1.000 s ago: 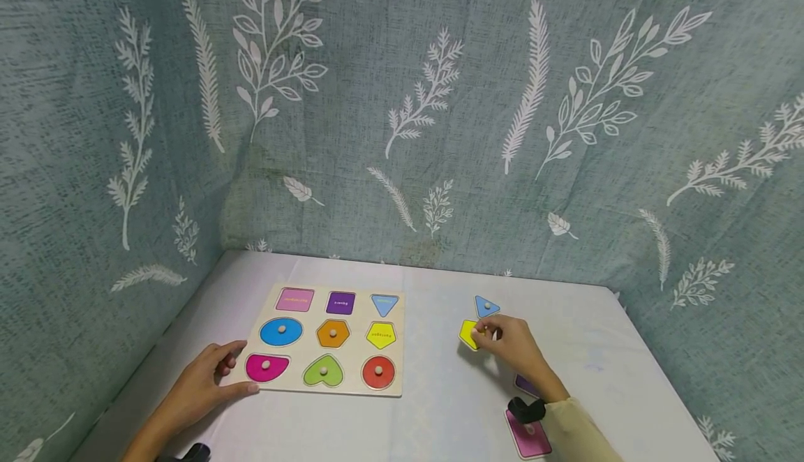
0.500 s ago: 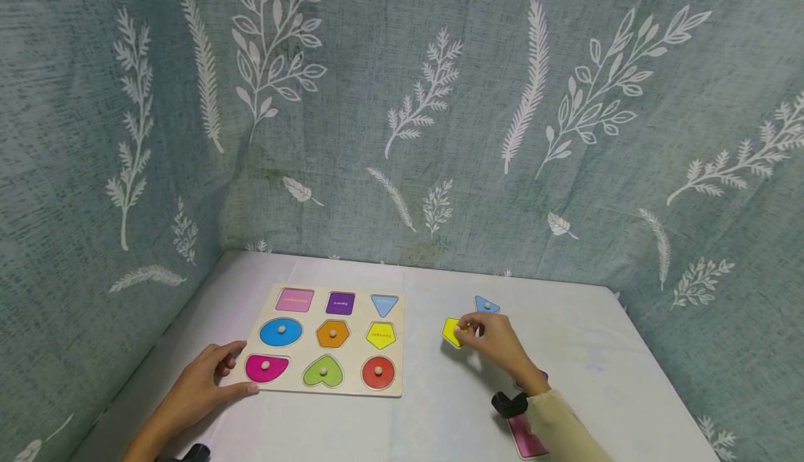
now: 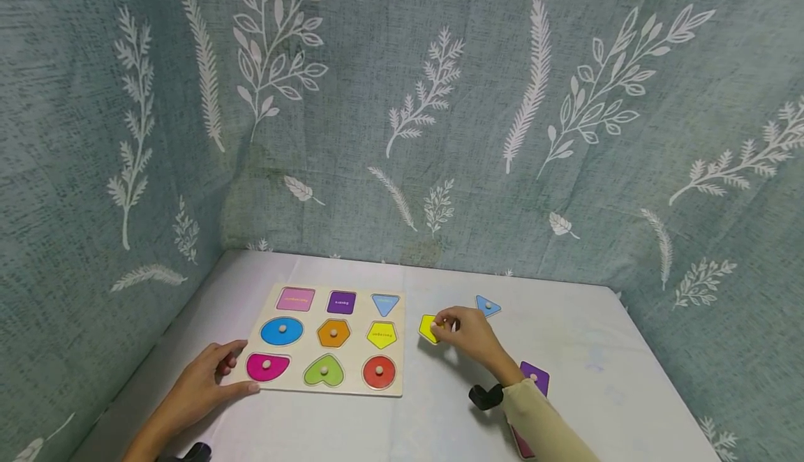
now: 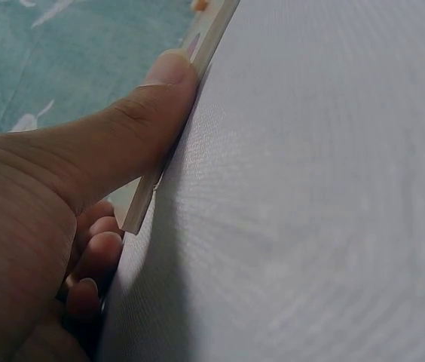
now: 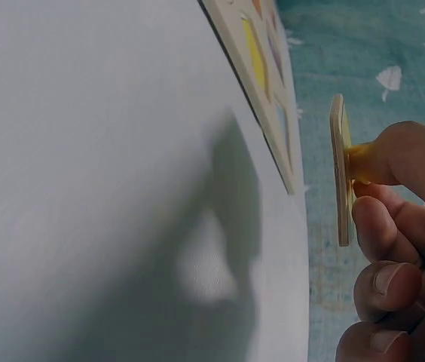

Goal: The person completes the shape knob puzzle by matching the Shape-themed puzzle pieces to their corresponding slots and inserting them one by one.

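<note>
My right hand (image 3: 467,336) pinches the knob of a yellow pentagon puzzle piece (image 3: 430,329) between thumb and index finger. In the right wrist view the pentagon piece (image 5: 340,173) is seen edge-on, held above the white table, its shadow below. Just left of it lies the wooden peg puzzle board (image 3: 403,350), with bare yellow pentagon, blue triangle, purple square and pink rectangle recesses. My left hand (image 3: 201,382) holds the board's near left corner. In the left wrist view the thumb (image 4: 169,69) lies on the board's edge and the other fingers curl beside the corner.
A blue triangle piece (image 3: 487,306) lies behind my right hand. The purple square piece (image 3: 534,378) and a pink rectangle piece (image 3: 524,445), partly hidden by the sleeve, lie nearer me. Knobbed pieces such as the red circle (image 3: 379,373) sit in the board. A patterned curtain (image 3: 402,113) encloses the table.
My right hand has carried the yellow pentagon piece leftward, towards the board. More of the purple square shows, while the sleeve covers more of the pink rectangle. My left hand has stayed put.
</note>
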A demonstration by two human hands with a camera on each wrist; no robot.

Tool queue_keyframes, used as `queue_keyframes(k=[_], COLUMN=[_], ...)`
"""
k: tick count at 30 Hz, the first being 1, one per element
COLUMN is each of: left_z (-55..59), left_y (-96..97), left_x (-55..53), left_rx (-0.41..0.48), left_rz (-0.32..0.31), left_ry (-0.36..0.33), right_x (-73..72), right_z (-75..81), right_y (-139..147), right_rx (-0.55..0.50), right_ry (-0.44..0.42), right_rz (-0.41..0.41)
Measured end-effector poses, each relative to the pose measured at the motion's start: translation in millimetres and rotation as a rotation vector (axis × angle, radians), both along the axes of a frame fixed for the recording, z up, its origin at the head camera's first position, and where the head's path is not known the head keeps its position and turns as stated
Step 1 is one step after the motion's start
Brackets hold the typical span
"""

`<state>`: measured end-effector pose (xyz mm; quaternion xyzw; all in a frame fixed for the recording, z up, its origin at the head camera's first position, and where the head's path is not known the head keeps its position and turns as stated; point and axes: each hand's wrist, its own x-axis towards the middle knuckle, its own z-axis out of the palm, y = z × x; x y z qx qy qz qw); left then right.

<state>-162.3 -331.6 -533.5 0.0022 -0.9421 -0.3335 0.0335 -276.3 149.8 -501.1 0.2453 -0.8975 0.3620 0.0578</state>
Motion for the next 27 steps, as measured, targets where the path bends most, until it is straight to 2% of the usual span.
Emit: queue_keyframes(k=[5, 15, 27], left_z=[1.9, 1.4, 0.8], left_y=[0.4, -2.1, -0.4], left_x=[-2.9, 1.8, 0.3], left_rx=[-0.004, 0.008, -0.003], left_rz=[-0.001, -0.019, -0.002], left_ry=[-0.002, 0.023, -0.018], right_x=[-5.1, -10.8, -15.7], right_z=[0.1, 2.7, -6.9], right_y=[-13.8, -46.8, -71.0], right_rx=[-0.009, -0.016, 0.014], right_ry=[0.003, -0.027, -0.064], right_rz=[0.011, 0.07, 0.104])
